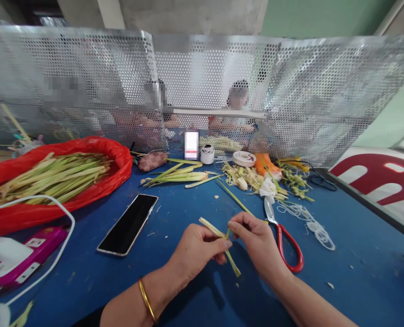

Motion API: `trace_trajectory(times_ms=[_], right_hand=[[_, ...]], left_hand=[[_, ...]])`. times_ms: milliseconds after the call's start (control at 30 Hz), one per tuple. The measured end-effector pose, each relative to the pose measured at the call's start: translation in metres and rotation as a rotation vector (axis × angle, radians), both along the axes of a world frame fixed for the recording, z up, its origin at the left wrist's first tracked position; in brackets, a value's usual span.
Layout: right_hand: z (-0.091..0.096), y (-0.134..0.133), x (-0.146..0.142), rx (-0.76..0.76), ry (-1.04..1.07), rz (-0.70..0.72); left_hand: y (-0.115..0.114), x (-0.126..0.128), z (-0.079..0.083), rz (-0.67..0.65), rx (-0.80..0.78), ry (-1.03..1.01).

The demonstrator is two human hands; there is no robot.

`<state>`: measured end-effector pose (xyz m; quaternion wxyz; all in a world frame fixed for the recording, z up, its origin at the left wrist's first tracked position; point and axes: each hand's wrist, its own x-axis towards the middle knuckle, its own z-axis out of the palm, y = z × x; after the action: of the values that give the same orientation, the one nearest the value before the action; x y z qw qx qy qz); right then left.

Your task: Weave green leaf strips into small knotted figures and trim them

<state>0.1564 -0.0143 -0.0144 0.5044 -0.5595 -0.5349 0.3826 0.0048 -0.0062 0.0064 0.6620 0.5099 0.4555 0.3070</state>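
My left hand and my right hand meet over the blue table, both pinched on a thin pale-green leaf strip that runs slanted between them, one end poking up left and the other hanging down to the table. A gold bangle sits on my left wrist. Red-handled scissors lie just right of my right hand.
A black phone lies left of my hands. A red bag holds many green stalks. More stalks, leaf scraps, white string, a pink power strip and a perforated metal screen with people behind it.
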Motion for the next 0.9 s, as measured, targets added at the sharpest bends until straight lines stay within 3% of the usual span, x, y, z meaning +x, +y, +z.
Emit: trace_trajectory(times_ms=[167,333,400,500,567,733,900], right_hand=[[0.002,0.005,0.005,0.070,-0.075,-0.010],[0.014,-0.004,0.014,0.339,-0.268,-0.224],[0.017,-0.011,0.011,0.371,-0.312,-0.181],[0.014,-0.018,-0.001,0.247,-0.310,0.055],[0.009,-0.018,-0.009,0.126,-0.268,0.139],[-0.004,-0.015,-0.021,-0.037,-0.105,0.170],[-0.005,-0.017,-0.022,-0.048,-0.024,0.177]], left_hand=[[0.001,0.000,-0.002,0.046,-0.039,0.013],[0.006,-0.004,-0.001,0.132,-0.140,-0.154],[0.008,-0.006,0.001,0.144,-0.126,-0.232],[0.007,-0.006,0.002,0.154,-0.125,-0.316],[0.006,-0.005,0.001,0.178,-0.134,-0.347],[0.004,0.000,-0.004,0.240,-0.117,-0.336],[0.005,0.000,-0.005,0.270,-0.114,-0.320]])
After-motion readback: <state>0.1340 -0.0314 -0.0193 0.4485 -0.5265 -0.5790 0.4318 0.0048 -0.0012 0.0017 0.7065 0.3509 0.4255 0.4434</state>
